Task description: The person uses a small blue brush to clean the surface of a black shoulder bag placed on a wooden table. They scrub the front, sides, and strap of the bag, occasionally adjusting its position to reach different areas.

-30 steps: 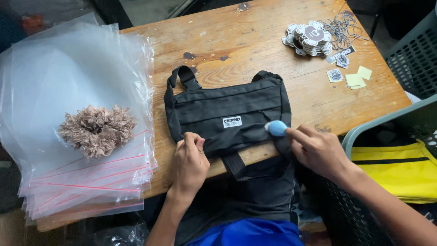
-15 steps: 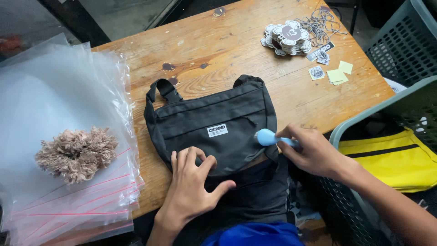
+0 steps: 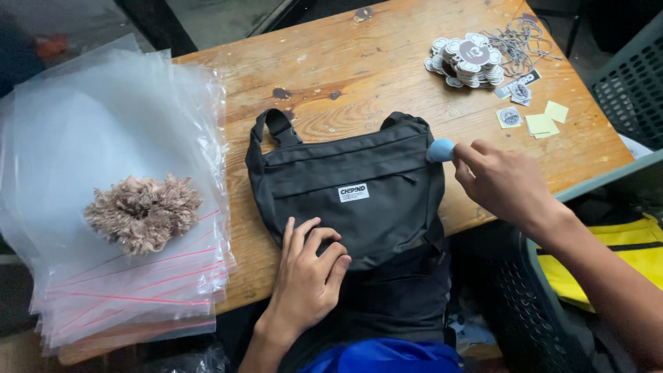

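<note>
A black shoulder bag (image 3: pixel 352 186) with a small white label lies flat on the wooden table (image 3: pixel 359 62), its lower part hanging over the near edge. My left hand (image 3: pixel 307 273) presses down on the bag's lower left part, fingers spread. My right hand (image 3: pixel 507 183) holds a small light-blue rounded tool (image 3: pixel 440 149) against the bag's upper right corner.
A stack of clear zip bags (image 3: pixel 103 200) with red seal lines covers the table's left side, a tan fluffy bundle (image 3: pixel 143 213) on top. Round tags and strings (image 3: pixel 473 59) and small stickers (image 3: pixel 535 117) lie far right. Dark crates (image 3: pixel 628 83) stand to the right, one holding something yellow (image 3: pixel 608 255).
My right hand has carried the blue tool from the bag's lower right up to its upper right corner. My left hand stays pressed on the bag's lower part.
</note>
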